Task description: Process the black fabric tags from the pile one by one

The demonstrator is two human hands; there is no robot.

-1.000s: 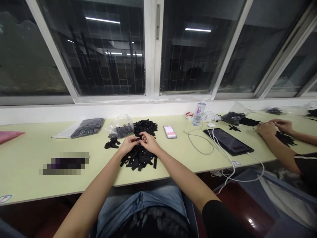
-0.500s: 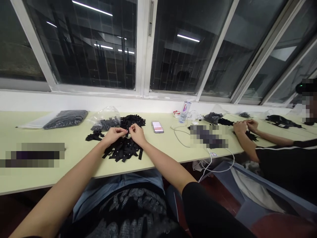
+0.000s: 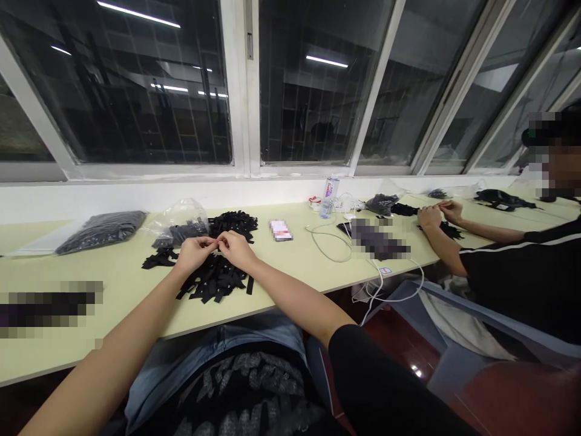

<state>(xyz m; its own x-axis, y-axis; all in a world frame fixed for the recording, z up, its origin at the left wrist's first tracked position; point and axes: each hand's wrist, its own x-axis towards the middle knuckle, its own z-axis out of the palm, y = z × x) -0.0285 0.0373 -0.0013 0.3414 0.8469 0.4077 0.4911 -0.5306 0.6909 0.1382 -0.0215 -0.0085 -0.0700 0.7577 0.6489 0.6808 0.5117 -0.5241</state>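
My left hand (image 3: 193, 254) and my right hand (image 3: 237, 249) meet fingertip to fingertip, both closed in a pinch. Whatever is between the fingers is too small to make out. Just below them on the table lies a heap of short black fabric strips (image 3: 218, 281), some bearing small shiny metal dots. Behind my right hand rises a second heap of black strips (image 3: 236, 224). A smaller cluster of black pieces (image 3: 158, 258) lies left of my left hand, in front of an open clear plastic bag (image 3: 184, 229) with more black pieces in it.
On the pale table (image 3: 299, 269) are a full bag of dark pieces (image 3: 102, 230), a phone (image 3: 281, 231), a bottle (image 3: 329, 198) and white cables (image 3: 327, 257). A co-worker (image 3: 512, 260) at right handles black pieces. A grey-blue chair (image 3: 454, 357) stands between us.
The view has turned slightly right, so things sit further left. My fingertips have come together from a small gap, above the same heap.
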